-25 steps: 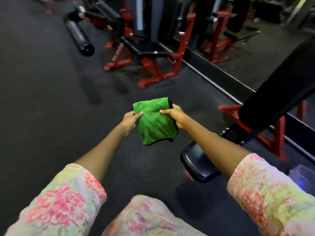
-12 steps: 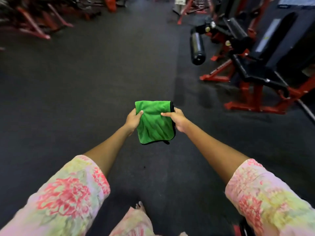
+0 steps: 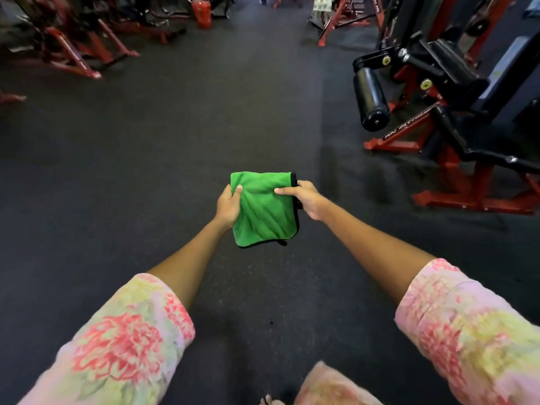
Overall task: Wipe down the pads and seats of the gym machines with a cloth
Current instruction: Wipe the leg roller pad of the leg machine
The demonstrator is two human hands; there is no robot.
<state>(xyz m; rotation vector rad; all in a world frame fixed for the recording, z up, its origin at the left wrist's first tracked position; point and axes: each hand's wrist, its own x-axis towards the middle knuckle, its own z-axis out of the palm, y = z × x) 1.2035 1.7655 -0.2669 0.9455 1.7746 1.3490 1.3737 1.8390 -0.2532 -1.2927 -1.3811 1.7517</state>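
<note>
Both hands, left (image 3: 228,206) and right (image 3: 306,199), pinch the side edges of the folded cloth (image 3: 264,209) in mid-air above the floor (image 3: 146,171) (well apart from the roller pad (image 3: 370,98) at right), so a loosened pinch could drop it onto grit

Plush green cloth (image 3: 264,209), glossy black roller pad (image 3: 370,98), matt speckled floor (image 3: 146,171)
</note>
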